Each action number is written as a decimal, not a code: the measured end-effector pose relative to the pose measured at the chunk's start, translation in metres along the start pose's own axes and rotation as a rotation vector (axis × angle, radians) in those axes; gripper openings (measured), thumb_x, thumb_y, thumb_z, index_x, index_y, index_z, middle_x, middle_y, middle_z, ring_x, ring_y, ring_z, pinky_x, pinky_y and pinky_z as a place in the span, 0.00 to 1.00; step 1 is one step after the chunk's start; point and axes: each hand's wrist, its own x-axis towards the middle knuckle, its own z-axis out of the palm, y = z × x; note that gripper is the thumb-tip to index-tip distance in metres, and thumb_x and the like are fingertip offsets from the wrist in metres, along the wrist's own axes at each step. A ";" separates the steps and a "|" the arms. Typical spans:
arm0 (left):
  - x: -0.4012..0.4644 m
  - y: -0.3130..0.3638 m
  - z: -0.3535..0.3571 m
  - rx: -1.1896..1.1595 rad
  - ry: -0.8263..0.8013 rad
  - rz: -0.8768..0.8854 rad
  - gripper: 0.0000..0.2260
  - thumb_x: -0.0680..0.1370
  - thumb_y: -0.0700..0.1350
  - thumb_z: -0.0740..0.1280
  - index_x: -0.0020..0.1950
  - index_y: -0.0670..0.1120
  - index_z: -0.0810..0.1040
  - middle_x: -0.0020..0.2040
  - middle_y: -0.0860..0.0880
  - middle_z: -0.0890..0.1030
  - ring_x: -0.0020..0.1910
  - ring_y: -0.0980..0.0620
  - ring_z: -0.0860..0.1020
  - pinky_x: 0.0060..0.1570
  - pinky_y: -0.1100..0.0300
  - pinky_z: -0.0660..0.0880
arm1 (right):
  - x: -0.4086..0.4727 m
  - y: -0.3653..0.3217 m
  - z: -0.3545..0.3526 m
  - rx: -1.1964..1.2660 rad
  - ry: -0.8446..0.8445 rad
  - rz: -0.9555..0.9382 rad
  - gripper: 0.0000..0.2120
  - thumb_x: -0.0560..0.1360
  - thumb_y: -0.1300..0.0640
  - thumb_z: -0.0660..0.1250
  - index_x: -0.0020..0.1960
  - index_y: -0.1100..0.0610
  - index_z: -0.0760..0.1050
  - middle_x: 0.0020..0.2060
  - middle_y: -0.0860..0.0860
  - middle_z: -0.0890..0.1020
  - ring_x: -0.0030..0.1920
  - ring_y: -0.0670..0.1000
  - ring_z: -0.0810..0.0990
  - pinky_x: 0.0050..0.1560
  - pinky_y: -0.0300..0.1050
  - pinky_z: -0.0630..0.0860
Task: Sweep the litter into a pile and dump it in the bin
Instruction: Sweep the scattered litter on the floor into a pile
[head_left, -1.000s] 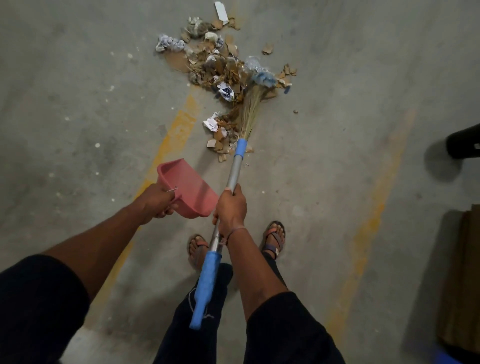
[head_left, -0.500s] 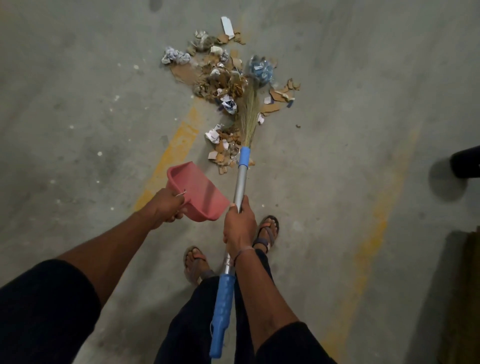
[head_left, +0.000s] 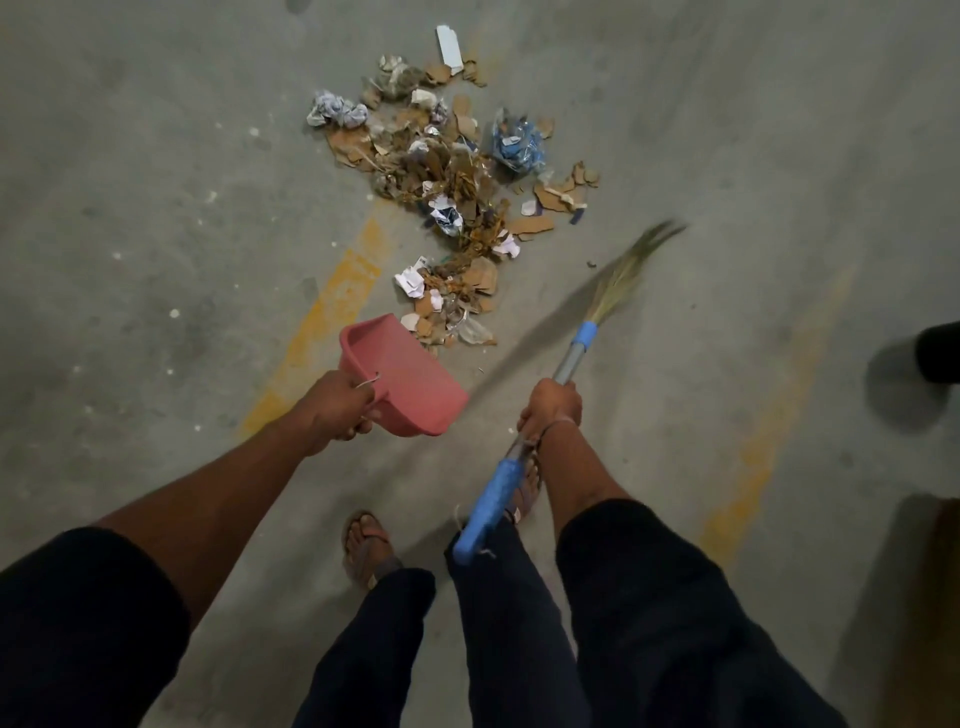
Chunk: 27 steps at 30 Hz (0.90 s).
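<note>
A pile of litter (head_left: 447, 192), made of torn cardboard, dry leaves and crumpled paper, lies on the concrete floor ahead of me. My left hand (head_left: 340, 408) grips the handle of a pink dustpan (head_left: 405, 376), held just short of the pile's near end. My right hand (head_left: 550, 408) is closed around the metal shaft of a broom (head_left: 571, 358) with a blue grip. The broom's straw head (head_left: 631, 265) is blurred and points away to the right of the pile, clear of the litter.
Yellow painted lines (head_left: 332, 312) run across the grey floor. A dark object (head_left: 940, 353) sits at the right edge, and a brown one (head_left: 935, 597) at the lower right. My sandalled feet (head_left: 366, 545) stand below the dustpan.
The broom head has swung out of the pile to the right. The dustpan has moved closer to the pile's near end. The blue plastic scrap now lies uncovered at the pile's right.
</note>
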 end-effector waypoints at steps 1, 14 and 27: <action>0.002 0.004 0.004 -0.011 0.002 0.001 0.13 0.83 0.47 0.64 0.54 0.37 0.79 0.47 0.37 0.85 0.23 0.56 0.74 0.23 0.64 0.66 | 0.006 -0.003 -0.005 -0.021 -0.031 0.019 0.17 0.74 0.59 0.56 0.60 0.61 0.72 0.35 0.63 0.79 0.25 0.57 0.76 0.23 0.42 0.73; 0.013 0.042 0.044 -0.049 0.001 -0.039 0.13 0.82 0.46 0.66 0.58 0.36 0.78 0.44 0.38 0.83 0.24 0.54 0.75 0.21 0.66 0.65 | -0.001 -0.002 -0.037 -0.205 -0.187 -0.241 0.25 0.73 0.49 0.59 0.70 0.40 0.72 0.46 0.53 0.84 0.39 0.58 0.83 0.41 0.55 0.84; -0.002 0.069 0.070 -0.112 0.007 -0.061 0.11 0.82 0.44 0.66 0.57 0.36 0.77 0.39 0.40 0.81 0.18 0.58 0.71 0.20 0.68 0.64 | -0.007 0.012 -0.082 -0.356 -0.128 -0.451 0.27 0.80 0.52 0.63 0.78 0.40 0.65 0.53 0.55 0.85 0.50 0.57 0.83 0.54 0.49 0.80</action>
